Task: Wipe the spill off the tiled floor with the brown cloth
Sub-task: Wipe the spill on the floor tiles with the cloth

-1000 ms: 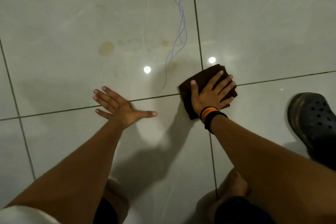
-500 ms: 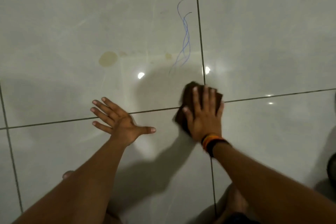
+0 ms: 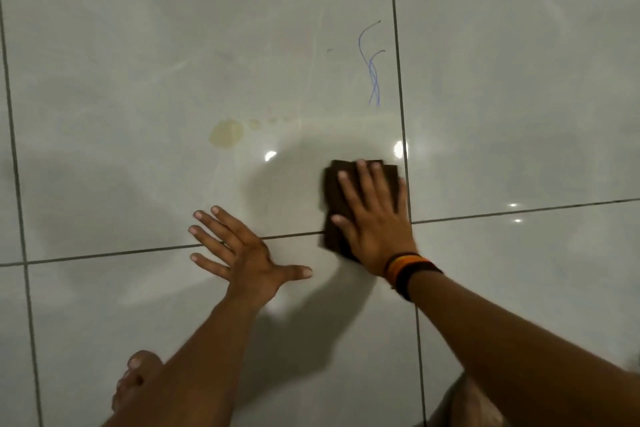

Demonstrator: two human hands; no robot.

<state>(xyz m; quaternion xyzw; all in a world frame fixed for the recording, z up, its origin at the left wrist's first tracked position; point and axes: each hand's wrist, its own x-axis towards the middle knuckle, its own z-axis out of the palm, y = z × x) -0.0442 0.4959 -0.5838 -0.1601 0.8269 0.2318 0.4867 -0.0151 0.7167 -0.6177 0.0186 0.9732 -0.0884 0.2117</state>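
A folded brown cloth (image 3: 333, 191) lies flat on the pale glossy tiled floor (image 3: 138, 45), just left of a vertical grout line. My right hand (image 3: 375, 222) presses down on it with fingers spread, covering most of it. A yellowish spill patch (image 3: 227, 133) sits to the cloth's upper left, with smaller drops (image 3: 255, 123) trailing right of it; the cloth is apart from the patch. My left hand (image 3: 242, 253) rests flat on the floor, fingers splayed, below the spill and left of the cloth, holding nothing.
Blue pen-like scribbles (image 3: 372, 69) mark the tile above the cloth. Dark grout lines (image 3: 138, 251) cross under both hands. My bare foot (image 3: 135, 381) shows at the bottom left and a knee (image 3: 464, 406) at the bottom right. Light glints (image 3: 270, 155) reflect near the spill.
My right hand has slid the cloth leftward and turned it, from across the vertical grout line to just left of it. The view has shifted; the dark shoe at right is out of frame.
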